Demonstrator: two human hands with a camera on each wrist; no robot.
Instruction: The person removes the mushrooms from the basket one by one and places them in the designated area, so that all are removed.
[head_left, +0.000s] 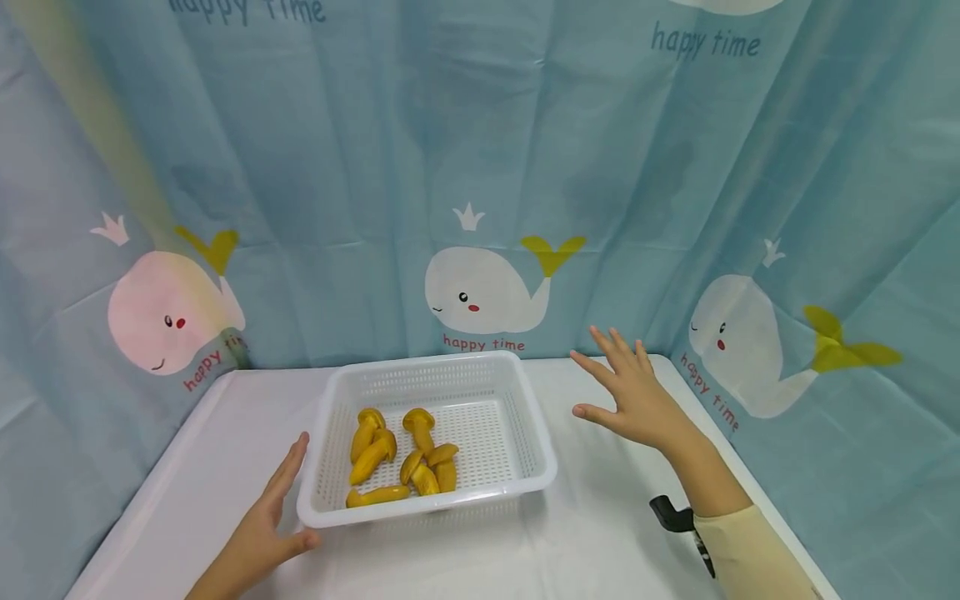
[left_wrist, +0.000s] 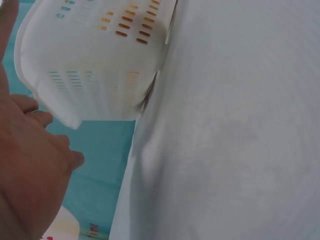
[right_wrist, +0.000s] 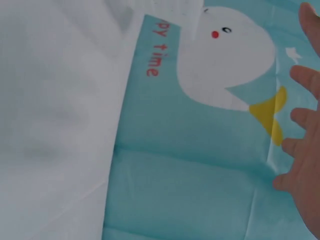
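A white plastic basket (head_left: 482, 427) with slotted walls stands on the white table, holding several yellow-brown mushrooms (head_left: 372, 458) mostly in its left half. My left hand (head_left: 258, 527) is at the basket's left side, fingers straight and thumb spread, close to the rim. Whether the thumb touches the rim I cannot tell. From the left wrist, the basket's outer wall (left_wrist: 95, 45) shows beyond the fingers. Well to the right of the basket, my right hand (head_left: 633, 400) hovers with fingers spread and holds nothing. The right wrist view shows its fingertips (right_wrist: 302, 118) in front of the curtain.
A white cloth (head_left: 600, 533) covers the table. Blue curtains (head_left: 360, 183) printed with whales hang behind it and along both sides. A black strap-like piece (head_left: 672, 514) shows beside the right sleeve.
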